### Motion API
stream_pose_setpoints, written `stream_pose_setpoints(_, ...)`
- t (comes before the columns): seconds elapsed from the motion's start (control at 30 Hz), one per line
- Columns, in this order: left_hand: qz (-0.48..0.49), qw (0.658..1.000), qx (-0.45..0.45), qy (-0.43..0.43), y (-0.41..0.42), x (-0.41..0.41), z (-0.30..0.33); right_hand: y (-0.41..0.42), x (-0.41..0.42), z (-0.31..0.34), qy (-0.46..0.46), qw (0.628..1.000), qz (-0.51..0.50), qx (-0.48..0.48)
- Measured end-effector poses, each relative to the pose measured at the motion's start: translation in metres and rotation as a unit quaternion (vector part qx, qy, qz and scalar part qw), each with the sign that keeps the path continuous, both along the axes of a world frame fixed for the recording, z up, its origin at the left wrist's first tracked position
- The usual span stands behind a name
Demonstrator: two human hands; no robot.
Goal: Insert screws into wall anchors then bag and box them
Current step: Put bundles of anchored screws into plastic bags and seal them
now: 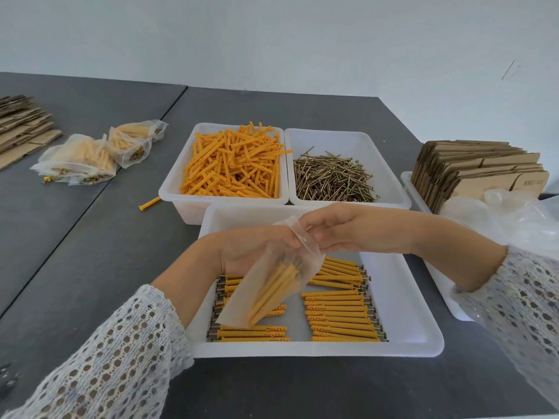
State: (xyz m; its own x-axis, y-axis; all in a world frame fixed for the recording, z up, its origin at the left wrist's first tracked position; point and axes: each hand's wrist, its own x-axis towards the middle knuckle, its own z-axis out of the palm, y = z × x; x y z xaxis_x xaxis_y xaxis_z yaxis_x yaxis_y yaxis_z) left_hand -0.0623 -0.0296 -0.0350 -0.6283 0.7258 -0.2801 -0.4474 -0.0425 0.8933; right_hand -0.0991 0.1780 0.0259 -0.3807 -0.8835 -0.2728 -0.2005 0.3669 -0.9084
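A clear plastic bag [266,285] holding several orange anchors with screws hangs tilted over the near white tray [408,300]. My left hand [251,246] grips the bag near its top, and my right hand [329,228] pinches the bag's open mouth. In the tray lie two rows of assembled anchors [338,316]; the bag hides part of the left row. Behind it stand a white bin of loose orange anchors [233,164] and a white bin of loose screws [332,176].
Filled bags [90,155] lie at the far left next to flat cardboard [21,125]. One stray anchor [149,203] lies on the grey table. At the right, a white tray [406,178] holds folded cardboard boxes [481,170] and empty plastic bags [514,219].
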Motion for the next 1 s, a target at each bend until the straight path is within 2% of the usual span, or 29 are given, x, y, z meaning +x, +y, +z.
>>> stream_pose_setpoints(0.1, 0.039, 0.999, -0.026, -0.009, -0.002, -0.004, -0.005, 0.004, -0.006, -0.003, 0.048, 0.994, -0.1, -0.023)
stream_pose_setpoints(0.2, 0.056, 0.996, -0.057, -0.03, -0.004, -0.004, -0.005, 0.012, -0.017, -0.016, 0.203, 0.953, -0.218, 0.061)
stream_pose_setpoints(0.27, 0.06, 0.996, -0.063, -0.025, -0.004, -0.004, -0.005, 0.018, -0.02, -0.031, 0.284, 0.919, -0.177, 0.208)
stream_pose_setpoints(0.33, 0.062, 0.996, -0.063, -0.024, -0.004, -0.003, -0.005, 0.022, -0.016, -0.05, 0.313, 0.877, -0.086, 0.354)
stream_pose_setpoints(0.4, 0.062, 0.996, -0.06, -0.025, -0.004, -0.003, -0.005, 0.022, -0.008, -0.067, 0.353, 0.837, -0.034, 0.416)
stream_pose_setpoints(0.53, 0.064, 0.996, -0.06, -0.021, -0.005, -0.003, -0.005, 0.023, -0.005, -0.086, 0.448, 0.788, -0.035, 0.42)
stream_pose_setpoints(1.0, 0.073, 0.995, -0.067, -0.032, -0.004, -0.003, -0.004, 0.027, -0.018, -0.092, 0.519, 0.73, 0.059, 0.442)
